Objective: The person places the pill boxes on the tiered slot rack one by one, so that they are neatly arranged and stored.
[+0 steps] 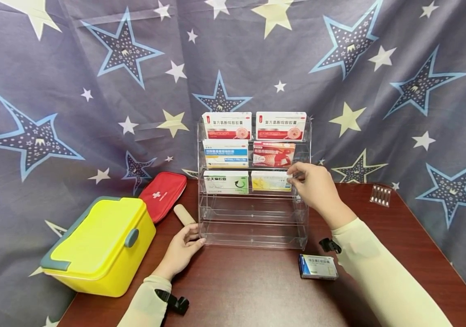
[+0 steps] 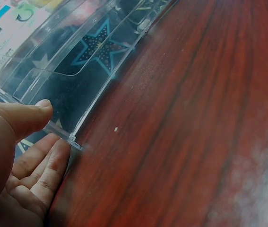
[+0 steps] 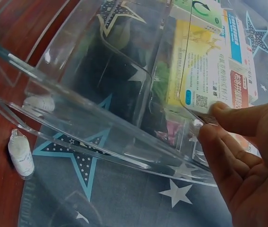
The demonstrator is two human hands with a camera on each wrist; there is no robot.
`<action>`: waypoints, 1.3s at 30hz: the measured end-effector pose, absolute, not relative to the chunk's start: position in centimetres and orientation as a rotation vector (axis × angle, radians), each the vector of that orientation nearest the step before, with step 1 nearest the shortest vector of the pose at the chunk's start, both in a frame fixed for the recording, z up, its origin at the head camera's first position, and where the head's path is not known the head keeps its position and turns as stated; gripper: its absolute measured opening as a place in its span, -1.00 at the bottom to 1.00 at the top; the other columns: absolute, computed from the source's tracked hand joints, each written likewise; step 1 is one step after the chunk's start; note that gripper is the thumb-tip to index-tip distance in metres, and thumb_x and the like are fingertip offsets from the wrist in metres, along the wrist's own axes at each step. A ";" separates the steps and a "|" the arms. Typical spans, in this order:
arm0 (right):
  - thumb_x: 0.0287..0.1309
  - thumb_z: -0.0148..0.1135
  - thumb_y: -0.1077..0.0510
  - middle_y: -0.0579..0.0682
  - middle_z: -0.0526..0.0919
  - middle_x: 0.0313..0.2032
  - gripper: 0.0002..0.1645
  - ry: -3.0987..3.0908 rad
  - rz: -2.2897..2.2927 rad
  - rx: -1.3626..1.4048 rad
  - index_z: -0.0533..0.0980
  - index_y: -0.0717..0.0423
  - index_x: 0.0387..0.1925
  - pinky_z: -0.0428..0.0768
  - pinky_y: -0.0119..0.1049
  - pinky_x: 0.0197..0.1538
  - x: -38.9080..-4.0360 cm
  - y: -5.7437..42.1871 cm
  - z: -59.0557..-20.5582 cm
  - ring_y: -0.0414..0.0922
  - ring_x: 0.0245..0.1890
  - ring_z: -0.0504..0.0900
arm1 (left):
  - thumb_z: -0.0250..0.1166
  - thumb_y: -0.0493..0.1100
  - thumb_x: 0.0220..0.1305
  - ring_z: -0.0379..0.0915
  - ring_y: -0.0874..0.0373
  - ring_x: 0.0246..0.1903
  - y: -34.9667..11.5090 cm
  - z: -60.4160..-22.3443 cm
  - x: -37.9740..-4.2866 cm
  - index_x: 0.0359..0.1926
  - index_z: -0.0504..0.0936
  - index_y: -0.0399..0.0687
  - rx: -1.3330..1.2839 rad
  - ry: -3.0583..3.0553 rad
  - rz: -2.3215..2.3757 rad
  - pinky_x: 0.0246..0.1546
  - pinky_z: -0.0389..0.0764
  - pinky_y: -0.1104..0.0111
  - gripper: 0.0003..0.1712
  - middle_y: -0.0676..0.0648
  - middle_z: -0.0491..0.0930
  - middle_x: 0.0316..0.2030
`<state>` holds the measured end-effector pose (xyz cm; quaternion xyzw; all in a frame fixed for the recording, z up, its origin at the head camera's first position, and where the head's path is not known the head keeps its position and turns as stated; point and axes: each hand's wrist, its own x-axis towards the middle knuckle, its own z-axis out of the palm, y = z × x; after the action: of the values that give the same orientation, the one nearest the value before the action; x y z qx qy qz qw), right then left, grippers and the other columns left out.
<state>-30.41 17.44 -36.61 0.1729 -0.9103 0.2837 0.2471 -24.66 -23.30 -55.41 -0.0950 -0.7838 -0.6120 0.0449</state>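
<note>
A clear tiered display rack (image 1: pixel 253 232) stands on the table, with medicine boxes on its upper three tiers. My left hand (image 1: pixel 180 252) grips its lower left corner, the thumb (image 2: pixel 32 113) on one side of the edge and the fingers on the other. On the third tier, at the right, sits a yellow and white medicine box (image 1: pixel 271 181). My right hand (image 1: pixel 316 188) pinches that box's right end between thumb and fingers. Beside it on that tier is a green and white medicine box (image 1: pixel 225 182). Two lower tiers hold nothing.
A blue and white medicine box (image 1: pixel 318 267) lies front right on the table. At left are a yellow lidded case (image 1: pixel 106 245), a red first-aid pouch (image 1: pixel 163 195) and a beige roll (image 1: pixel 183 215). A small clear pack (image 1: pixel 380 195) lies back right.
</note>
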 end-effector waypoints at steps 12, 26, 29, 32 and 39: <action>0.24 0.49 0.27 -0.02 0.82 -0.29 -0.84 -2.478 0.693 0.506 0.70 -0.02 -0.19 0.64 0.00 -0.23 -30.3 17.3 -36.9 -0.05 -0.34 0.76 | 0.44 -0.30 0.37 0.54 -0.17 0.16 -23.2 -55.1 -24.6 0.32 0.47 -0.32 -0.289 -2.400 -1.891 0.07 0.60 0.44 -0.44 -0.32 0.60 0.18; 0.23 0.47 0.29 0.02 0.68 -0.26 -0.89 -2.482 0.595 0.548 0.70 0.08 -0.23 0.60 0.03 -0.21 -30.2 17.0 -37.0 0.04 -0.35 0.67 | 0.44 -0.31 0.36 0.56 -0.12 0.12 -23.3 -55.3 -24.6 0.29 0.49 -0.31 -0.302 -2.405 -1.852 0.05 0.61 0.43 -0.46 -0.31 0.62 0.14; 0.23 0.47 0.29 0.02 0.67 -0.26 -0.90 -2.478 0.588 0.549 0.70 0.09 -0.23 0.59 0.02 -0.22 -30.2 17.1 -37.0 0.04 -0.36 0.66 | 0.44 -0.32 0.36 0.57 -0.08 0.10 -23.3 -55.3 -24.7 0.28 0.51 -0.31 -0.300 -2.402 -1.842 0.04 0.62 0.44 -0.47 -0.30 0.63 0.14; 0.22 0.47 0.30 0.01 0.67 -0.28 -0.89 -2.473 0.588 0.554 0.70 0.09 -0.24 0.59 0.00 -0.23 -30.2 17.1 -36.9 0.03 -0.37 0.65 | 0.44 -0.31 0.36 0.56 -0.10 0.11 -23.3 -55.3 -24.7 0.29 0.50 -0.31 -0.303 -2.403 -1.847 0.04 0.61 0.45 -0.46 -0.31 0.63 0.13; 0.20 0.49 0.31 0.01 0.65 -0.29 -0.87 -2.460 0.623 0.550 0.69 0.10 -0.24 0.64 0.00 -0.20 -29.9 17.2 -36.8 0.01 -0.32 0.70 | 0.44 -0.31 0.36 0.55 -0.18 0.13 -23.3 -55.2 -24.6 0.30 0.49 -0.32 -0.321 -2.394 -1.864 0.04 0.61 0.46 -0.45 -0.34 0.62 0.14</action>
<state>-29.93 17.17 -36.84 0.2040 -0.9124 0.2311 0.2694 -24.62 -23.32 -55.25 -0.1052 -0.7837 -0.6105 0.0453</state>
